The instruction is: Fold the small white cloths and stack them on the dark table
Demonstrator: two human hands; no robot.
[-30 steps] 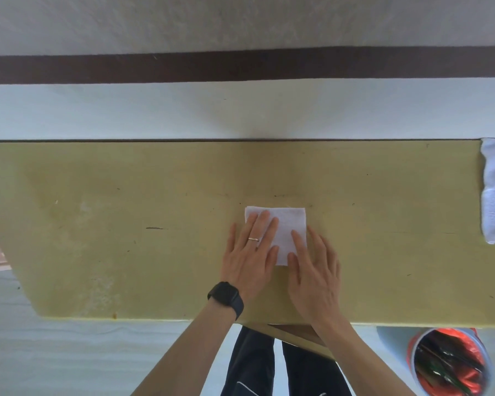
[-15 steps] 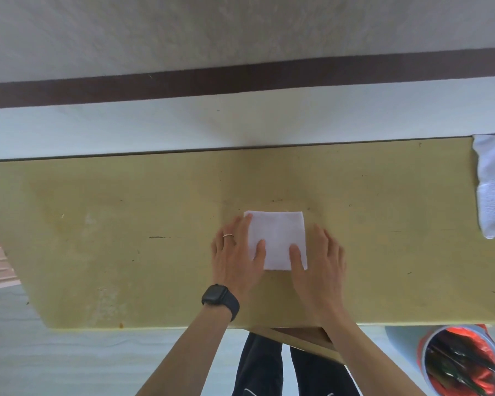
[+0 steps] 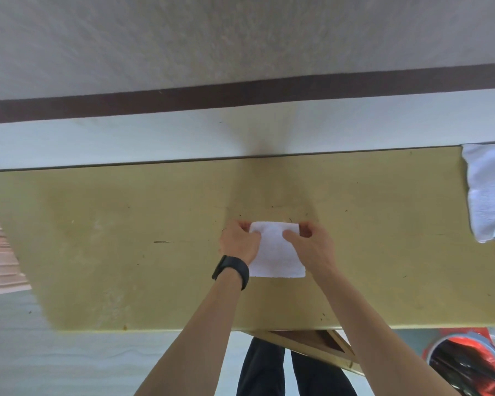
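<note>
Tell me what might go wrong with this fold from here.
1. The left hand and right hand each pinch a far corner of the cloth; an uneven pull would likely leave a crooked fold.
2. Nothing holds the cloth's near edge, so it may slide on the table instead of folding.

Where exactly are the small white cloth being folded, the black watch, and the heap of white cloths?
Small white square cloth (image 3: pixel 277 258): head view, middle of its top face.
Black wristwatch (image 3: pixel 231 271): head view, its band on the left wrist.
Heap of white cloths (image 3: pixel 489 192): head view, middle of the pile.
</note>
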